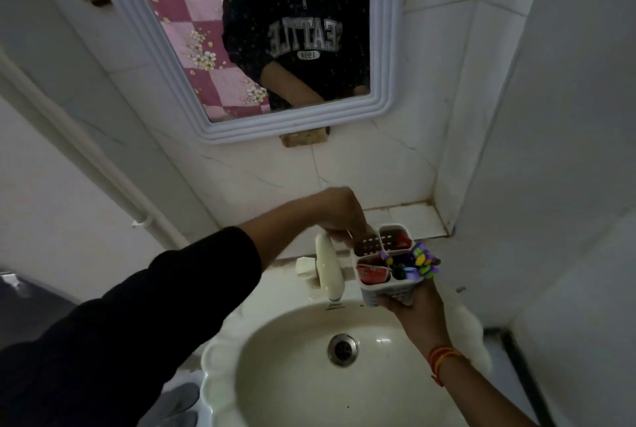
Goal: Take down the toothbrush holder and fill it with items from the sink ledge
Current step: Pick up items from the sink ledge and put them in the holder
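Note:
My right hand [406, 309] holds a white toothbrush holder [387, 294] from below, over the far right rim of the sink. The holder has several compartments. A red packet [373, 276] lies in the near left one, and a purple and yellow item [424, 259] sticks out at its right side. Something red shows in the far right compartment [399, 240]. My left hand [339, 211] reaches across with its fingers bunched at the far left compartment; whether it holds anything there I cannot make out.
A cream tap [328, 270] stands just left of the holder, above the white basin [275, 375] with its metal drain [342, 349]. A tiled ledge [409, 218] runs behind. A mirror [261, 48] hangs above. A white wall closes in on the right.

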Motion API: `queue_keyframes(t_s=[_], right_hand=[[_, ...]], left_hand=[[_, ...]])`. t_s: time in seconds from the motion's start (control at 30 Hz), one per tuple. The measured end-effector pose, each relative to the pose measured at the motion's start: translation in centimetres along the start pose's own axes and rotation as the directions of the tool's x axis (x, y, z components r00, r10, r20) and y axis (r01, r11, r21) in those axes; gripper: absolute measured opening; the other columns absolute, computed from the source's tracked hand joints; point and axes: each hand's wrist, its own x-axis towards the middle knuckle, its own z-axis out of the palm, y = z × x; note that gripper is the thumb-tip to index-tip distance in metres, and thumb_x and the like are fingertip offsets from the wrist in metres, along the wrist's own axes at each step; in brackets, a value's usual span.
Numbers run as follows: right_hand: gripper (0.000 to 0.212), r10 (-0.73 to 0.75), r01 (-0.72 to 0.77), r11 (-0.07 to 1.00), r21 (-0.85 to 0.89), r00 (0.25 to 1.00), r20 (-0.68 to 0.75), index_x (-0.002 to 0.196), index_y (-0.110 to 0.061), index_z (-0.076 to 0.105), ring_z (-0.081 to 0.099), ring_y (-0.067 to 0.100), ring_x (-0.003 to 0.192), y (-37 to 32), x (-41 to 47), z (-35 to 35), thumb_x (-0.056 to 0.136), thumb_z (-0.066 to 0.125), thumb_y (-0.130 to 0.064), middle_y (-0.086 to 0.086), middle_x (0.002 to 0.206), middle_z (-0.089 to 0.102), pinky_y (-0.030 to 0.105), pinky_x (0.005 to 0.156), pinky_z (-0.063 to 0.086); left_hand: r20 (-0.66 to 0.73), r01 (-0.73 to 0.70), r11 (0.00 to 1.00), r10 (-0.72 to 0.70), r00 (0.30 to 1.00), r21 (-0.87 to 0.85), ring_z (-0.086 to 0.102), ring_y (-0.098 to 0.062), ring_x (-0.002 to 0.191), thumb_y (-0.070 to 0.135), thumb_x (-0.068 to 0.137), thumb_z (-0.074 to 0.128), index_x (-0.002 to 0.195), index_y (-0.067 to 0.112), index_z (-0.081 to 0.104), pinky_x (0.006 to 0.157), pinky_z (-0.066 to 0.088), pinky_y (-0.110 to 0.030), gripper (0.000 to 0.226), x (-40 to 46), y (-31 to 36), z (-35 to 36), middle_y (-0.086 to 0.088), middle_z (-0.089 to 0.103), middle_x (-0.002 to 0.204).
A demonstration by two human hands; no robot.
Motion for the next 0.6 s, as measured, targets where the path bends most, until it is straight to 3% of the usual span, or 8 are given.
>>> queue_keyframes(t_s=[0.07, 0.17, 0.23, 0.3, 0.37, 0.53, 0.6], right_hand=[[0.083, -0.012, 0.012, 1.0, -0.009, 1.0, 0.0, 0.133, -0.026, 0.054, 0.062, 0.006, 0.117, -0.1, -0.2, 0.0, 0.06, 0.094, -0.025, -0.01, 0.125, 0.067, 0.031, 0.095, 0.055], [0.082, -0.023, 0.023, 0.999, -0.024, 1.0, -0.003, 0.131, -0.024, 0.057, 0.062, 0.001, 0.113, -0.6, -0.5, -0.2, 0.059, 0.094, -0.034, -0.011, 0.12, 0.069, 0.016, 0.089, 0.052], [0.086, -0.019, 0.019, 0.999, -0.025, 1.0, 0.007, 0.131, -0.024, 0.058, 0.061, -0.003, 0.113, -0.8, -0.4, -0.1, 0.055, 0.093, -0.046, -0.013, 0.12, 0.069, 0.006, 0.085, 0.048], [0.091, 0.0, 0.0, 1.0, -0.022, 1.0, 0.007, 0.13, -0.026, 0.059, 0.061, -0.003, 0.113, -0.9, -0.4, -0.1, 0.05, 0.088, -0.058, -0.014, 0.12, 0.069, 0.01, 0.085, 0.047], [0.092, 0.01, -0.01, 0.999, -0.031, 1.0, -0.003, 0.13, -0.027, 0.059, 0.061, 0.0, 0.113, -0.8, -0.4, 0.0, 0.049, 0.087, -0.062, -0.014, 0.121, 0.068, 0.019, 0.088, 0.049], [0.083, 0.03, -0.034, 0.994, -0.103, 0.999, -0.041, 0.131, -0.02, 0.057, 0.061, 0.014, 0.117, -0.3, -0.3, 0.1, 0.057, 0.095, -0.031, -0.007, 0.122, 0.068, 0.028, 0.091, 0.047], [0.083, 0.036, -0.042, 0.992, -0.117, 0.998, -0.055, 0.13, -0.018, 0.057, 0.061, 0.016, 0.116, -0.2, -0.2, 0.1, 0.057, 0.095, -0.028, -0.006, 0.12, 0.068, 0.03, 0.091, 0.047]], left_hand=[[-0.147, 0.001, 0.999, -0.006, 0.989, -0.037, 0.077, -0.02, 0.08, 0.011, 0.091, 0.07, 0.105, 0.003, 0.076, 0.078, 0.064, -0.03, 0.017, 1.0, -2.7, -2.0, -0.008, 0.079, 0.097], [-0.361, 0.011, 0.984, 0.055, 0.931, 0.179, 0.076, -0.029, 0.083, 0.003, 0.086, 0.062, 0.096, 0.004, 0.078, 0.076, 0.063, -0.042, 0.019, 2.8, -7.3, -2.0, -0.013, 0.077, 0.094], [-0.293, 0.109, 0.933, -0.005, 0.956, 0.342, 0.071, -0.035, 0.103, 0.007, 0.089, 0.058, 0.112, 0.001, 0.073, 0.088, 0.057, -0.042, 0.029, 4.1, -10.3, -0.9, -0.019, 0.07, 0.116], [-0.249, 0.237, 0.875, -0.14, 0.958, 0.422, 0.059, -0.033, 0.122, 0.009, 0.093, 0.055, 0.138, 0.005, 0.056, 0.1, 0.05, -0.036, 0.045, 4.8, -12.4, 0.0, -0.018, 0.057, 0.137], [-0.243, 0.233, 0.876, -0.139, 0.96, 0.422, 0.058, -0.032, 0.124, 0.006, 0.092, 0.055, 0.149, 0.013, 0.045, 0.1, 0.05, -0.035, 0.058, 4.9, -13.7, 0.7, -0.016, 0.052, 0.139], [-0.349, 0.225, 0.881, -0.074, 0.934, 0.416, 0.055, -0.03, 0.131, 0.002, 0.095, 0.048, 0.149, 0.016, 0.038, 0.103, 0.045, -0.039, 0.057, 6.4, -15.7, 2.4, -0.011, 0.052, 0.142], [-0.4, 0.234, 0.881, -0.057, 0.915, 0.411, 0.054, -0.031, 0.13, 0.002, 0.096, 0.046, 0.147, 0.016, 0.04, 0.1, 0.046, -0.039, 0.053, 6.7, -16.0, 2.6, -0.012, 0.052, 0.139]])
